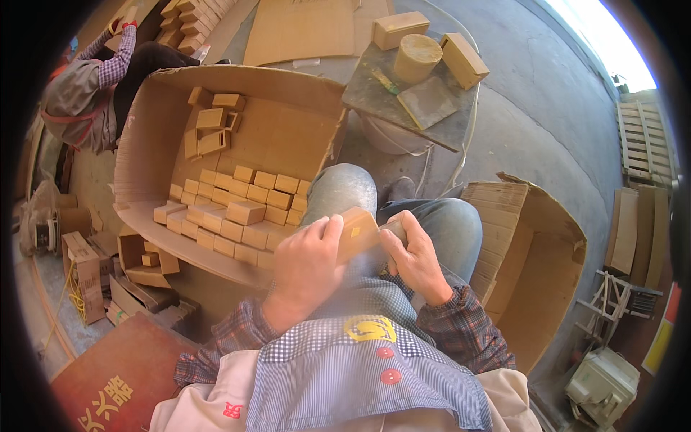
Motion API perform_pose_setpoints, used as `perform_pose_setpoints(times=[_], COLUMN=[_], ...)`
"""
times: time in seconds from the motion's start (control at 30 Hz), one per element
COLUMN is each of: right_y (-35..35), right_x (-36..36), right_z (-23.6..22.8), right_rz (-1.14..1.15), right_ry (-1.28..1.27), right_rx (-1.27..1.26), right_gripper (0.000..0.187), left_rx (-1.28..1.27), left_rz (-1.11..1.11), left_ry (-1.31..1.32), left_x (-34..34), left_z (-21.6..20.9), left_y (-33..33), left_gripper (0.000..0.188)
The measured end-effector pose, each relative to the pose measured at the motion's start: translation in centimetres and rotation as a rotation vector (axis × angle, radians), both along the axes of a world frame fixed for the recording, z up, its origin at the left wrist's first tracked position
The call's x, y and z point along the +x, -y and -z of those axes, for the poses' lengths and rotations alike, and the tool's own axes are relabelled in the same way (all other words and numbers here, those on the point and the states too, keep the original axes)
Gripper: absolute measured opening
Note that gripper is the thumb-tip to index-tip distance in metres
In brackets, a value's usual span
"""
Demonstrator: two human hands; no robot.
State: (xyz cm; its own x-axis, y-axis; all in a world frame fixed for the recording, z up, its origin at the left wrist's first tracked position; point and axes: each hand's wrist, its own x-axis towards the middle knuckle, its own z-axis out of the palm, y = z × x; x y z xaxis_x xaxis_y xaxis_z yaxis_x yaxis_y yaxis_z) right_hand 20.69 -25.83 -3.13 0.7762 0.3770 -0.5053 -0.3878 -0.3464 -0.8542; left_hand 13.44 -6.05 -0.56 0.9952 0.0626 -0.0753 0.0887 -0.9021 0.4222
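Above my lap, my left hand (311, 261) is wrapped round a small wooden box (358, 232), which is tilted and has a pale square mark on its face. Pressed to the right end of that box is my right hand (415, 253), closed with fingers and thumb pinching a small greyish piece whose kind I cannot make out. To the left of my knee, a large cardboard box (237, 75) holds rows of similar wooden boxes (246, 210) and several loose ones in its far left corner.
Ahead stands a low worktable (360, 86) bearing two wooden boxes, a round tan cylinder (417, 59) and a flat grey sheet (429, 102). A second cardboard box (536, 288) is at my right. Far left, another person (83, 101) sits near stacked wooden pieces (194, 25).
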Motion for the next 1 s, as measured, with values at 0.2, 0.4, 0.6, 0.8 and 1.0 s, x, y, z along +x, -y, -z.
perform_pose_setpoints(times=[0.2, 0.4, 0.6, 0.8, 1.0], right_y=[-0.3, -0.6, -0.7, -1.0, -1.9], right_x=[0.7, 0.3, 0.4, 0.2, 0.7], right_z=[0.8, 1.8, 1.4, 1.3, 1.7], right_rz=[-0.077, 0.029, 0.050, 0.066, 0.434], right_ry=[0.232, 0.117, 0.104, 0.194, 0.185], right_rx=[-0.087, 0.071, 0.061, 0.109, 0.198], right_gripper=[0.023, 0.021, 0.020, 0.020, 0.022], left_rx=[0.000, 0.040, 0.040, 0.033, 0.027], left_rz=[0.010, 0.012, 0.011, 0.017, 0.027], left_ry=[0.013, 0.042, 0.009, 0.004, -0.014], left_x=[0.2, -0.2, -0.2, -0.1, -0.2], left_z=[0.3, 0.7, 0.8, 0.6, 0.5], left_y=[-0.1, 0.1, -0.1, -0.2, 0.0], left_gripper=[0.061, 0.066, 0.068, 0.069, 0.072])
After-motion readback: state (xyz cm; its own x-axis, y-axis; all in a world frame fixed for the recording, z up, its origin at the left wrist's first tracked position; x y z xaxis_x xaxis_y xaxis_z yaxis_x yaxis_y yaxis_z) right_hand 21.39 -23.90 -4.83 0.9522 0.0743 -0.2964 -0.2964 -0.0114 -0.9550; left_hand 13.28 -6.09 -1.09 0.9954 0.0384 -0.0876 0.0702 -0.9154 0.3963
